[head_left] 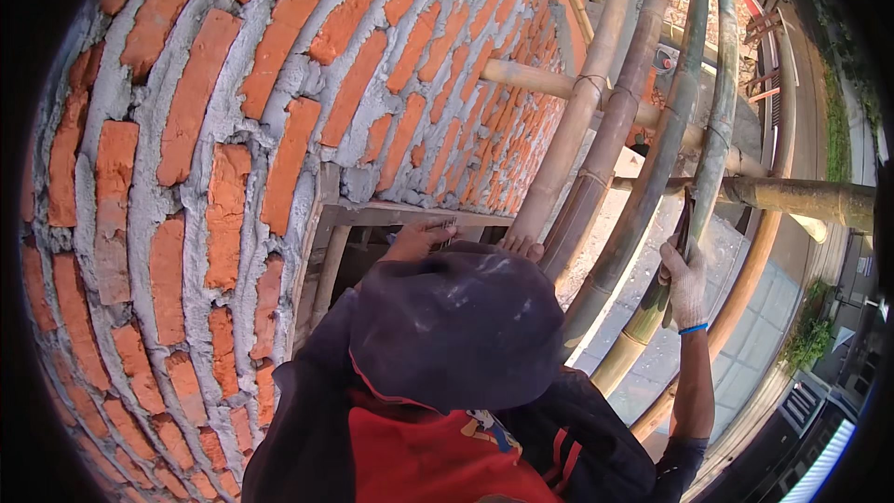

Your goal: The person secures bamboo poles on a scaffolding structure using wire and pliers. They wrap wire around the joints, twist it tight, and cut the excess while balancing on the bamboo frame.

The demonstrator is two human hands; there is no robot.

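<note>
My right hand (687,284), in a pale work glove with a blue cuff, is closed around a greenish bamboo pole (717,130). A dark narrow strip (687,214) lies along the pole at this hand; I cannot tell its kind. My left hand (419,240), bare, is closed beside the wooden frame (400,214) at the foot of the brick wall (349,84). Something small and light-and-dark shows at its fingertips, too small to name. Rounded, dusty dark cloth (456,326) covers the middle, hiding part of my left arm. Bare toes (526,247) show just beyond it.
Several more bamboo poles run away from me, including a brown one (615,140), over a crosswise pole (801,197). Below them are grey paving (745,317) and a bucket (663,61). Rough mortar stands out between the bricks at left. A dark vehicle (810,419) stands at lower right.
</note>
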